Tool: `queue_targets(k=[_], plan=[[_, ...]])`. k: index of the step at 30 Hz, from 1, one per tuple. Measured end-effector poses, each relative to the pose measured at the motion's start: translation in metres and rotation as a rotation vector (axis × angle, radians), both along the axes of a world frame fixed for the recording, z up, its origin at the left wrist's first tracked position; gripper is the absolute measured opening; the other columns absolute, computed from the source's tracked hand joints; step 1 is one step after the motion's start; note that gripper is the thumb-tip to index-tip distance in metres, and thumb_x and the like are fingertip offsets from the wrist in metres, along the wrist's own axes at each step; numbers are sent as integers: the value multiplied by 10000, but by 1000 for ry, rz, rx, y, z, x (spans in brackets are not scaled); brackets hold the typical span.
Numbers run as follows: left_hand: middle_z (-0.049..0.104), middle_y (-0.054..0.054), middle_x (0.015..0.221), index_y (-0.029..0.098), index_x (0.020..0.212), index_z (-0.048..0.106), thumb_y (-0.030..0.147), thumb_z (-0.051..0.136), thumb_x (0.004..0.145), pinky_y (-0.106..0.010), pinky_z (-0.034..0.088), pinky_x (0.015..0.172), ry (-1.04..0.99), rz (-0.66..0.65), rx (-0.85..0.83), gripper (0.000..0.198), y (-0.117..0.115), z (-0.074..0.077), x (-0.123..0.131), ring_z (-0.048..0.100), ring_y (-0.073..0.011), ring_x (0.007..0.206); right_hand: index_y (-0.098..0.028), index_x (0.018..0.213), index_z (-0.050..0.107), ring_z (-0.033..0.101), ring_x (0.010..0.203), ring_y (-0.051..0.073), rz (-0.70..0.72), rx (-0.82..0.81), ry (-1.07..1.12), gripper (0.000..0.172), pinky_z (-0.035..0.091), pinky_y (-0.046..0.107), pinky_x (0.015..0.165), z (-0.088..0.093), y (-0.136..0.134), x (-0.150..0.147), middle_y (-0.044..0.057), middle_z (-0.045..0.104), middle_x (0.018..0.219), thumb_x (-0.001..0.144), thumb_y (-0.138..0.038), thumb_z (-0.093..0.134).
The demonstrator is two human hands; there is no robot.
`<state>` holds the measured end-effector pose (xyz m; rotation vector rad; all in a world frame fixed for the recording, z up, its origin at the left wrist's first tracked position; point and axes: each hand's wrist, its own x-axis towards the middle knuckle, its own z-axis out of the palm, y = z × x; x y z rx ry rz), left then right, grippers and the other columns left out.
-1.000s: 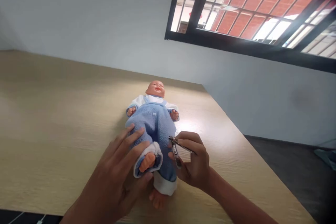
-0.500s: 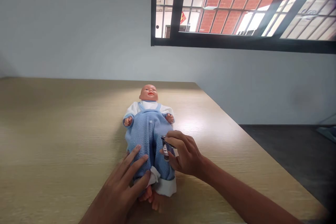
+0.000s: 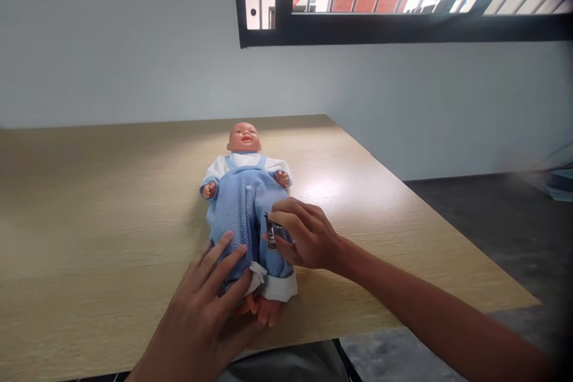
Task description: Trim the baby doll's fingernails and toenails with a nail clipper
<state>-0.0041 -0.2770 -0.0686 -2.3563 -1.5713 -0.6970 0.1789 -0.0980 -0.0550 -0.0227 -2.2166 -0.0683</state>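
A baby doll in blue fleece dungarees and a white top lies on its back, its feet toward me. My left hand rests on the doll's lower leg at the left, fingers spread, with the thumb by the white trouser cuff. Over the other leg, my right hand is closed on a small dark nail clipper with a white cartoon print. Its lever side is partly covered by my fingers. Whether the clipper touches the cloth I cannot tell. The doll's bare feet stick out below the cuffs.
The doll lies on a light wooden table, whose right edge slants away beside a dark grey floor. A pale wall and a barred window stand behind. Dark cloth shows below the near edge.
My view has tilted down, so the doll and hands sit higher and the table's near edge shows. The right hand keeps its hold on the nail clipper, which has turned slightly.
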Motion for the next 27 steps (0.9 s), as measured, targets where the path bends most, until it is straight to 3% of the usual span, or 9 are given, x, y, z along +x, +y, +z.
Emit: queue_targets(k=[4, 7, 10, 14, 22, 27], plan=[[663, -127, 1290, 185, 1209, 645, 278, 680, 918, -675, 363, 1161, -47, -42, 44, 307, 5, -1, 7, 439, -377, 1419, -154, 1069, 508, 603, 817, 174, 5, -6, -4, 188, 548, 295, 652, 1, -2, 0, 72, 636, 924, 899, -162, 588], [713, -90, 1192, 168, 1099, 673, 131, 632, 937, -546, 342, 1235, -121, -178, 88, 171, 7, -2, 10, 578, -265, 1308, -164, 1059, 501, 578, 783, 162, -2, -12, 10, 145, 538, 292, 648, 3, -4, -1, 61, 633, 910, 929, -190, 561], [733, -90, 1119, 141, 1010, 676, 100, 614, 945, -405, 433, 1207, -206, -242, 128, 99, 7, -4, 12, 686, -183, 1139, -169, 1055, 499, 573, 781, 158, -7, -23, 23, 139, 541, 291, 657, 4, -4, -2, 56, 636, 909, 935, -198, 564], [741, -98, 1103, 130, 1047, 663, 115, 610, 949, -401, 484, 1164, -252, -207, 120, 113, 5, -6, 15, 711, -198, 1113, -160, 1055, 511, 598, 805, 168, -5, -45, 45, 164, 557, 295, 678, 4, -4, -2, 61, 639, 906, 924, -204, 600], [741, -97, 1162, 90, 1288, 548, 255, 438, 1056, -288, 438, 1165, -197, -140, 13, 305, 3, -6, 14, 678, -160, 1186, -153, 1086, 533, 638, 804, 178, -29, -67, 119, 210, 570, 299, 630, 10, 1, 0, 84, 663, 931, 915, -217, 639], [720, -73, 1158, 104, 1368, 502, 177, 437, 1036, -316, 358, 1228, -274, -233, -51, 346, 4, -5, 13, 666, -125, 1148, -178, 1132, 566, 708, 897, 190, -26, -174, 220, 328, 628, 317, 726, 32, -28, 15, 68, 703, 978, 853, -226, 730]])
